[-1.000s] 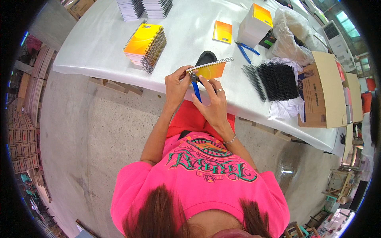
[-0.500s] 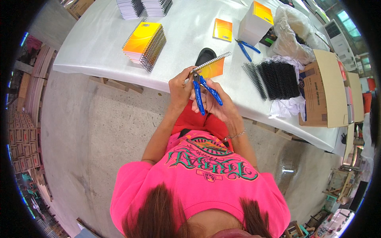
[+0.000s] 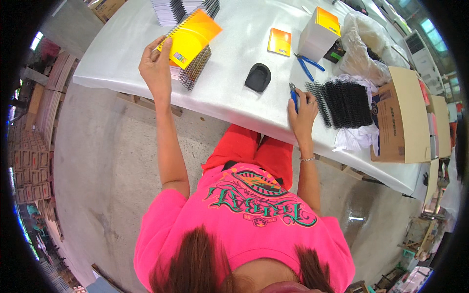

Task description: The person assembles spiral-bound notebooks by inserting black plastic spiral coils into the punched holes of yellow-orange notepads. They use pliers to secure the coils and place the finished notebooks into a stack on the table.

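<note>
Although the pad block point(image 3: 312, 45), upper right, looks unbound, the coiled stack point(image 3: 196, 68), upper left, appears done; over it, a notebook point(image 3: 194, 35) is pinched by the left hand point(image 3: 156, 64); right of centre, the right hand point(image 3: 304, 115) grasps blue pliers point(image 3: 293, 94).

**Colour and Pattern Register**

I read the following on my remote feed. Raised notebook point(image 3: 194, 39): yellow grading to orange, with a lighter curve. Nearer pliers point(image 3: 294, 96) and farther pliers point(image 3: 307, 65): blue handles. Binding coils point(image 3: 346, 104): black, in close repeating rows. Heel-shaped pad point(image 3: 258, 77): black. Table covering point(image 3: 227, 90): white. Carton point(image 3: 391, 119): brown. Shirt point(image 3: 215, 217): bright pink; printed motif point(image 3: 257, 186) in green, black and orange. Trousers point(image 3: 273, 158): red.
</note>
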`<state>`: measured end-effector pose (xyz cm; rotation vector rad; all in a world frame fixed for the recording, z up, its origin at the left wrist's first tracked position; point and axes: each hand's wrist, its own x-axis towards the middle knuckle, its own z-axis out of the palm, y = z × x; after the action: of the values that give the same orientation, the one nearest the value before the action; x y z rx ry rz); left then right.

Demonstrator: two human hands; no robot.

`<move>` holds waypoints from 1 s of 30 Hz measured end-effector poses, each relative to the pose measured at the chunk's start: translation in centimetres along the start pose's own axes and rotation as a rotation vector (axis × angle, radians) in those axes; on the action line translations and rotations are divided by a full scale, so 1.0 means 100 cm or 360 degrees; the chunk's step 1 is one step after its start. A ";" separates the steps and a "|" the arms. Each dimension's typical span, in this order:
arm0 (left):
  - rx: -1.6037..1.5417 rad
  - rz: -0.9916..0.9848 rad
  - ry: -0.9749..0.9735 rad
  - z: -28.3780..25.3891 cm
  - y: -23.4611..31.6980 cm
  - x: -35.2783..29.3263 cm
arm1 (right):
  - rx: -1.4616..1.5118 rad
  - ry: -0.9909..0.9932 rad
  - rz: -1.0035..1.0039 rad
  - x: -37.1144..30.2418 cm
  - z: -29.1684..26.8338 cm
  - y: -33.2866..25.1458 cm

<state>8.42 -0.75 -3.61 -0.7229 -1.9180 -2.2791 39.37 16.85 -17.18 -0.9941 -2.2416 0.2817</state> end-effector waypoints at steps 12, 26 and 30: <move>0.0537 0.0114 0.0377 -0.022 -0.080 0.021 | -0.0105 0.0083 -0.0068 -0.002 0.001 -0.002; 0.0375 -0.0081 0.0258 -0.035 -0.106 0.023 | 0.0229 0.0259 -0.0062 0.016 -0.013 -0.018; 0.0491 0.0051 0.0267 -0.038 -0.100 0.022 | 0.0228 0.0507 -0.0184 0.089 -0.042 -0.005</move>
<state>1.79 -1.65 -12.23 -0.5037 -2.0906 -1.8938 37.40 22.69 -9.44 -0.7708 -1.9510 0.2127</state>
